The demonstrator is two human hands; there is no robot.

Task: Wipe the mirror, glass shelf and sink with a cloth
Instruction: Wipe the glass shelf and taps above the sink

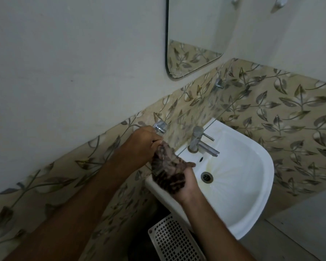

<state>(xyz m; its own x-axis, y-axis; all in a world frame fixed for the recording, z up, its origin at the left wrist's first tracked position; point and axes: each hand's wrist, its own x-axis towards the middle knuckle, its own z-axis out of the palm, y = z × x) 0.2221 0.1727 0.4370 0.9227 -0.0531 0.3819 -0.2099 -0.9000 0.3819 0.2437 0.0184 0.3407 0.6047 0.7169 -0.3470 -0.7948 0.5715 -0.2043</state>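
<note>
Cloth (pixel 167 172), dark and patterned, is held bunched between both hands over the left rim of the sink (pixel 252 185). The left hand (pixel 139 146) is closed around the cloth's upper end, close beside the chrome bracket (pixel 159 127) that carries the left end of the glass shelf (pixel 194 117). The right hand (pixel 186 183) is cupped under the lower part of the cloth, the fingers curled partly shut around it.

The glass shelf is seen running across the leaf-patterned tiles (pixel 290 113) above the tap (pixel 198 140), with nothing resting on it. The mirror (pixel 194 34) is mounted higher on the wall, well apart from the hands.

As to progress, little can be settled from this view. The cloth is not pressed against any surface, so no wiping is being done at this instant; it is judged that the cloth is being gathered or refolded. Yellowish staining is seen in the basin around the drain (pixel 206 177), which suggests that the sink is not yet wiped. Marks are visible at the mirror's lower corner, but whether the mirror or the shelf has been cleaned cannot be told.
</note>
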